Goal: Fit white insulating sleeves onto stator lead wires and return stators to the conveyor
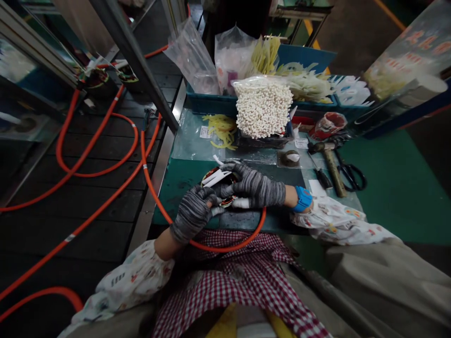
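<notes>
Both my hands wear grey striped knitted gloves with pale fingertips. Between them, on the green bench, sits what looks like a motor stator (228, 201), round with copper-coloured windings, mostly covered by my fingers. White insulating sleeves (216, 178) stick out of its top. My left hand (192, 212) is closed at its near left side, thumb and fingers bent in against it. My right hand (259, 186) is curled over its right side, fingers reaching across the top. An orange cable (225, 248) loops in front of it, over my lap; where its end joins is hidden.
Behind my hands stands a bag of white cotton-bud-like pieces (264, 110), with yellow sleeving (223, 130) beside it. Blue bins (213, 103) line the back. A hammer (334, 171), a screwdriver (322, 178) and scissors (352, 176) lie right. A metal post (141, 70) and cabled stators (100, 84) are left.
</notes>
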`<control>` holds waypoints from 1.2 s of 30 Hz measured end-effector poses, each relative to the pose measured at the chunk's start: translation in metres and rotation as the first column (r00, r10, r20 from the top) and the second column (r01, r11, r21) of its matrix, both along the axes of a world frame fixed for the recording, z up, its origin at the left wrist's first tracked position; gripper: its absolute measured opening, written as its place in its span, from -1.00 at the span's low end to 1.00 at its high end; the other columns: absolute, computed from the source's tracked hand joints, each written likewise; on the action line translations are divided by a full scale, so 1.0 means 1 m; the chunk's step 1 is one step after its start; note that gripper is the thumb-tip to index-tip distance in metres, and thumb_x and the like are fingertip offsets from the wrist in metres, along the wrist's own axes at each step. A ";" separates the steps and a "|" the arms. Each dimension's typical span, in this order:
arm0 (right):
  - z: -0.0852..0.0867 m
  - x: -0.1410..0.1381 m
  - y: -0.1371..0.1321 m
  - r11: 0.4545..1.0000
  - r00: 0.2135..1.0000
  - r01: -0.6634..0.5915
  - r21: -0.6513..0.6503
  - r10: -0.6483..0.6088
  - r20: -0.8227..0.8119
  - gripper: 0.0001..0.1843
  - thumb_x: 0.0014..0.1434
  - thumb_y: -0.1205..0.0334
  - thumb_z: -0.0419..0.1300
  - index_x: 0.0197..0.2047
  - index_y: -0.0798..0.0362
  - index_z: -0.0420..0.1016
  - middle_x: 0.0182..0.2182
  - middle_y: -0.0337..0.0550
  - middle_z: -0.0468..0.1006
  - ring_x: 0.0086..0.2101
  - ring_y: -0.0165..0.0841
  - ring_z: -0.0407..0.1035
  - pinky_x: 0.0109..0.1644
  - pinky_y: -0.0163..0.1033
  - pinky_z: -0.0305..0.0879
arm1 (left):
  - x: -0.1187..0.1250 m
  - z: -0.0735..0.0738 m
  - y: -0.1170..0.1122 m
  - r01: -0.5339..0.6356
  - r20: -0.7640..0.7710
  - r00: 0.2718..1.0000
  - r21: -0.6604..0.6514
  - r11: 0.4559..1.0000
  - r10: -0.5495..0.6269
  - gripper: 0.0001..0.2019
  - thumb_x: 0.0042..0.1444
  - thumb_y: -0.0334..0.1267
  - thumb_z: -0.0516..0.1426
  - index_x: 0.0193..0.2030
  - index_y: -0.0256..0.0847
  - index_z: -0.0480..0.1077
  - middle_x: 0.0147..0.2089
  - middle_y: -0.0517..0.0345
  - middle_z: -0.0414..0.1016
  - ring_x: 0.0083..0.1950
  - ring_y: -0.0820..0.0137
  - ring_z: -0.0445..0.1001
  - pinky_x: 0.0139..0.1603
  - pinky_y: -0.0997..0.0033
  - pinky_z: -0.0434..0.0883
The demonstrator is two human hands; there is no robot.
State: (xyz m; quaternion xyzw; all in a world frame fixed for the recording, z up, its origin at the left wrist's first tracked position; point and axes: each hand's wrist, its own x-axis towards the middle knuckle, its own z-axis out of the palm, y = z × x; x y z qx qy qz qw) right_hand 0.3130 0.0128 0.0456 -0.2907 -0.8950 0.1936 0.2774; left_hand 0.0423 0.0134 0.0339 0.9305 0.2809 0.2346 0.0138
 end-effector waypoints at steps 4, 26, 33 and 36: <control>-0.010 -0.002 -0.007 0.997 0.998 0.060 0.058 -0.058 -0.022 -0.77 0.24 0.05 0.44 -0.06 -0.09 0.70 0.44 -0.05 0.20 0.42 0.06 0.04 0.51 0.37 0.06 | 0.002 0.005 -0.001 -0.005 0.060 0.998 0.044 0.999 0.002 -0.79 0.28 -0.11 0.35 -0.29 -0.16 0.52 -0.25 0.10 0.64 -0.23 0.22 0.54 -0.22 0.26 0.47; -0.012 0.010 0.011 0.986 0.981 -0.125 0.109 0.106 0.163 -0.68 0.51 -0.02 0.10 -0.09 -0.04 0.61 -0.09 -0.09 0.59 0.03 -0.17 0.38 0.41 0.32 0.00 | -0.003 -0.011 -0.002 0.014 0.017 1.000 0.013 1.000 -0.014 -0.94 0.30 -0.20 0.34 -0.13 -0.06 0.62 -0.15 0.11 0.69 -0.10 0.19 0.59 -0.07 0.17 0.52; 0.015 0.018 0.023 0.968 0.983 -0.168 -0.188 0.178 0.039 -0.59 0.53 -0.04 0.04 -0.17 0.04 0.55 -0.15 -0.03 0.58 -0.11 -0.21 0.37 0.20 0.07 0.27 | -0.004 -0.017 0.005 0.100 -0.011 0.995 -0.054 0.994 -0.101 -0.94 0.34 -0.22 0.30 -0.11 -0.06 0.64 -0.16 0.10 0.68 -0.03 0.21 0.60 0.03 0.17 0.55; 0.026 0.020 0.021 0.969 0.985 -0.163 -0.186 0.170 0.018 -0.65 0.54 0.05 0.04 -0.14 0.03 0.56 -0.18 -0.06 0.60 -0.11 -0.19 0.38 0.19 0.07 0.25 | -0.003 -0.015 0.006 0.090 -0.051 0.994 -0.093 0.992 -0.095 -0.92 0.32 -0.20 0.32 -0.09 -0.04 0.65 -0.13 0.09 0.68 0.00 0.19 0.61 0.09 0.13 0.56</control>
